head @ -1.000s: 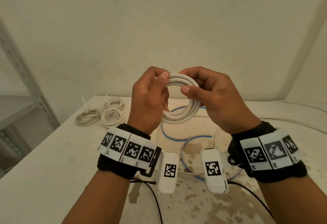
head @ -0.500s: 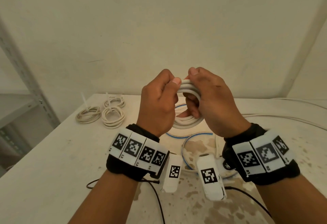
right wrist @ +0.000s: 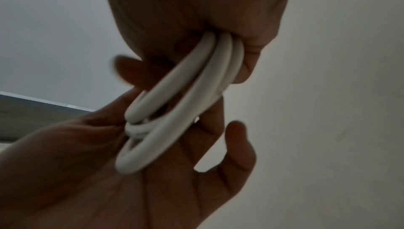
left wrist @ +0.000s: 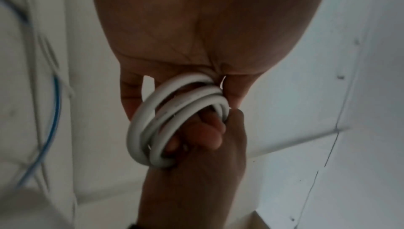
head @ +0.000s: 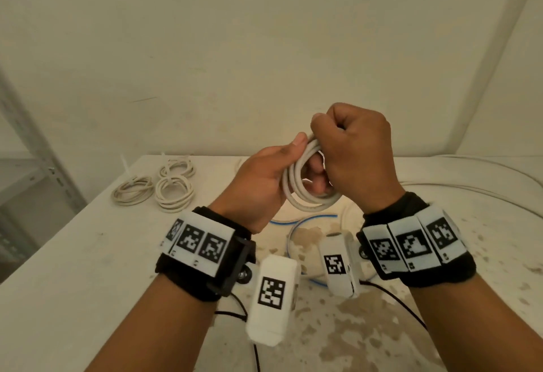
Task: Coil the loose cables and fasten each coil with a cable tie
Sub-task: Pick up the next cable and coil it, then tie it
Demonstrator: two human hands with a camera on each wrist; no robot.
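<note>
Nearest you, your wrists carry black bands with white marker blocks, and just below them loose blue-edged cable loops on the stained surface. Above that, you hold the white cable coil in the air between both hands. Your right hand is fisted over the top of the coil, fingers curled through the loops and clamped on the strands. Your left hand sits against the coil's left side: the thumb presses on the upper strands, and the wrist views show the other fingers stretched out and slightly spread behind the loops, backing them, not wrapped round. About three turns show, fanned a little apart at the bottom. Farther out, at the far left of the surface, three finished coils lie close together, white ties sticking up from them. A metal shelf post stands left, and the plain wall rises behind.
</note>
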